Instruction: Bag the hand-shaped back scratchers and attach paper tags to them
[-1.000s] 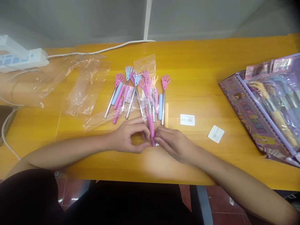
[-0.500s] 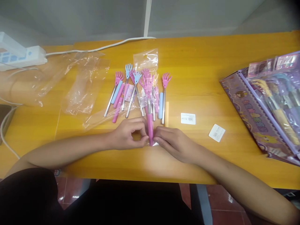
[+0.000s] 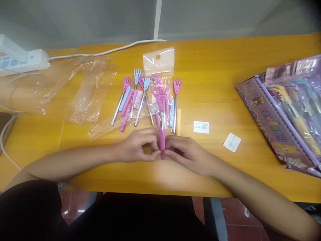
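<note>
A pink back scratcher [image 3: 163,140] with a hand-shaped head and metal rod lies inside a clear plastic bag [image 3: 159,65], its handle end towards me. My left hand [image 3: 141,145] pinches the bag's lower left edge, thumb against forefinger. From the other side, my right hand [image 3: 187,152] pinches the bag at the handle's lower end. Just beyond my hands lie several loose back scratchers, among them a blue one [image 3: 142,102] and a pink one [image 3: 176,103]. Between them are loose handle sleeves, such as a blue one [image 3: 124,99] and an orange one [image 3: 178,122].
Crumpled clear plastic bags [image 3: 87,90] spread over the left of the table. White cards [image 3: 201,127] lie right of my hands. A purple display box [image 3: 273,127] of packed back scratchers stands at the far right. A white power strip [image 3: 37,60] and cable sit back left.
The bagged back scratcher has shifted slightly right and towards me. Its bag's top flap now stands wider and flatter. Both hands keep their pinch at the lower end.
</note>
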Demonstrator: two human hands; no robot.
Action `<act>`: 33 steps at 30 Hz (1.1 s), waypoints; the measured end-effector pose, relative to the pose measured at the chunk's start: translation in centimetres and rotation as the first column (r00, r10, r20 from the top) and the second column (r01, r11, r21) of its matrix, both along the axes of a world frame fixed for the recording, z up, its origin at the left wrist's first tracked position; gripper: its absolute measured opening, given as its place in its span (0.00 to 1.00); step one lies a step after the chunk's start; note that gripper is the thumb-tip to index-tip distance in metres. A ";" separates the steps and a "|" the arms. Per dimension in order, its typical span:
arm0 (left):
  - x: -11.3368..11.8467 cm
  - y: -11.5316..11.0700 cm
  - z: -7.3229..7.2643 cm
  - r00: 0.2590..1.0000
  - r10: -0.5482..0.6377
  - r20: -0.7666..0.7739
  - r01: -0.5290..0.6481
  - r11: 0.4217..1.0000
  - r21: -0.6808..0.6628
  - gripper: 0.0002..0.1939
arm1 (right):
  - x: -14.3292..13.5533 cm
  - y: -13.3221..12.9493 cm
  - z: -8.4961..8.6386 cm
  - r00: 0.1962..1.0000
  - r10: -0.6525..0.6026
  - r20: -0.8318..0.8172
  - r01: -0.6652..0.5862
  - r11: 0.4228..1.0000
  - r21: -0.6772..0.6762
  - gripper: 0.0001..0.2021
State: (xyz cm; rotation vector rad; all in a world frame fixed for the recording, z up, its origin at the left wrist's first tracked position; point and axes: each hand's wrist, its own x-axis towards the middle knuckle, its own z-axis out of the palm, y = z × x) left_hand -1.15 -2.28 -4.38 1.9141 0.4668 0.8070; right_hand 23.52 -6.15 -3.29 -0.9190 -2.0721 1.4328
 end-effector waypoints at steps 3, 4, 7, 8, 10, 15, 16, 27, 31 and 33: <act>0.0 -0.2 0.1 1.000 -0.018 -0.007 0.018 1.000 -0.009 0.10 | 0.0 -0.1 -0.3 1.000 0.028 0.014 -0.028 1.000 -0.013 0.11; 0.1 -0.2 0.1 1.000 -0.019 -0.010 0.019 1.000 -0.013 0.10 | 0.0 -0.1 -0.4 0.999 0.036 0.019 -0.036 0.999 -0.007 0.11; 0.1 -0.2 0.2 1.000 -0.019 -0.003 0.019 0.999 -0.040 0.11 | 0.0 -0.1 -0.6 0.999 0.046 0.000 -0.046 0.999 0.011 0.11; 0.0 -0.1 0.1 1.000 -0.018 0.005 0.019 0.998 -0.054 0.11 | 0.0 -0.1 -0.6 0.999 0.044 -0.013 -0.044 0.999 0.014 0.11; -0.1 0.0 -0.1 1.000 -0.019 0.022 0.020 0.996 -0.091 0.10 | 0.0 0.0 -0.6 0.998 0.045 -0.045 -0.044 0.999 0.020 0.11; -0.4 0.0 -0.5 0.998 -0.021 0.055 0.031 0.981 -0.190 0.12 | 0.2 0.0 -0.5 0.997 0.061 -0.053 -0.059 0.997 0.040 0.12; -0.4 0.0 -0.4 0.998 -0.019 0.056 0.031 0.975 -0.221 0.14 | 0.3 0.0 -0.5 0.997 0.058 -0.051 -0.056 0.997 0.044 0.12; -0.1 0.0 -0.9 0.969 -0.088 0.233 0.194 0.851 -0.487 0.07 | 0.4 0.4 -0.7 0.996 0.026 -0.088 -0.021 0.998 0.060 0.14; -0.2 -0.1 -0.6 0.946 -0.067 0.316 0.257 0.751 -0.609 0.10 | 0.5 0.5 -0.6 0.993 0.004 -0.116 0.003 0.998 0.059 0.14; -0.3 -0.1 -0.4 0.942 -0.053 0.330 0.274 0.688 -0.672 0.13 | 0.5 0.5 -0.7 0.993 -0.002 -0.114 0.008 0.998 0.061 0.14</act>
